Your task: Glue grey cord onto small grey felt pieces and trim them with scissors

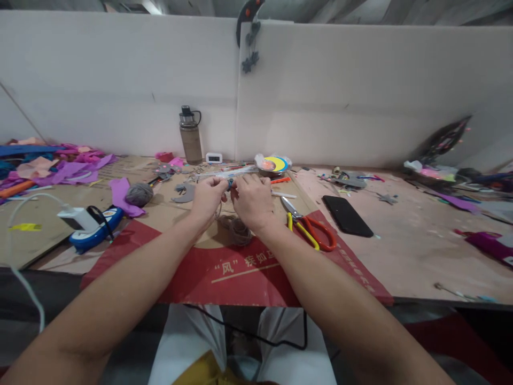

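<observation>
Both my hands meet above the middle of the table. My left hand (208, 199) and my right hand (251, 201) are closed in a pinch on a small blue-grey piece (230, 184) held between the fingertips. I cannot make out exactly what the piece is. A tangle of grey yarn (236, 229) lies just under my hands on a red and brown cardboard sheet (224, 272).
Scissors with orange and yellow handles (310, 227) and a black phone (347, 215) lie right of my hands. A grey yarn ball (138, 194), a blue glue gun (95, 230), purple felt scraps (72, 171), a bottle (190, 136) and a bowl (273, 166) stand behind and left.
</observation>
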A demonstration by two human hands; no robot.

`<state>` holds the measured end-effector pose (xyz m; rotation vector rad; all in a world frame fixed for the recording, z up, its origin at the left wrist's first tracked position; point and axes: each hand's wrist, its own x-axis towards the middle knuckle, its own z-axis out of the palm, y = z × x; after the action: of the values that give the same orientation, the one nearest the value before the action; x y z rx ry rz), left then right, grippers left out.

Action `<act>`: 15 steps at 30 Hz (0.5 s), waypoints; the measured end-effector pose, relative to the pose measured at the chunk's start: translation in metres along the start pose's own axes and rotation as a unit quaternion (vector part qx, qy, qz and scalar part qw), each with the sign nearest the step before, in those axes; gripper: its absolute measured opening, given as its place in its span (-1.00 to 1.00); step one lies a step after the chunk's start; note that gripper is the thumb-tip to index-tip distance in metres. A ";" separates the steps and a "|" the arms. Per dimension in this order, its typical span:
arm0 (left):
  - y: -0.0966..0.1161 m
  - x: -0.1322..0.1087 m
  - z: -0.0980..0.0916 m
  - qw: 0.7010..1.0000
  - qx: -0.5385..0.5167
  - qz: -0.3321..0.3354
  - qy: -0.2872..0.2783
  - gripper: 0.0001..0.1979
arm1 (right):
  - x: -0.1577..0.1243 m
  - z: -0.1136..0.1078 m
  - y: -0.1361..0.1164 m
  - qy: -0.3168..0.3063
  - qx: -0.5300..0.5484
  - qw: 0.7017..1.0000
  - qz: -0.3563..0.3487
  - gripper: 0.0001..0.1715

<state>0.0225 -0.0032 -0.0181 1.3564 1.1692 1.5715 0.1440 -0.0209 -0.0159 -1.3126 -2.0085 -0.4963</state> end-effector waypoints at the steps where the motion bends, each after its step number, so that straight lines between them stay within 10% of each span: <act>1: 0.000 0.000 0.000 1.000 -0.005 0.000 0.000 -0.86 | 0.000 0.001 0.000 0.003 -0.004 1.000 -0.007 -0.83; 8: 0.000 0.002 -0.001 1.000 -0.015 -0.015 -0.018 -0.87 | 0.002 0.009 0.002 0.013 0.120 0.992 0.043 -0.91; 15: 0.006 0.006 -0.006 0.996 -0.044 -0.080 0.022 -0.90 | 0.012 0.021 0.017 0.044 0.474 0.846 0.239 -0.88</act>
<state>0.0158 -0.0002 -0.0104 1.1469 1.1915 1.5260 0.1498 0.0075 -0.0225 -1.0219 -1.4048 0.6085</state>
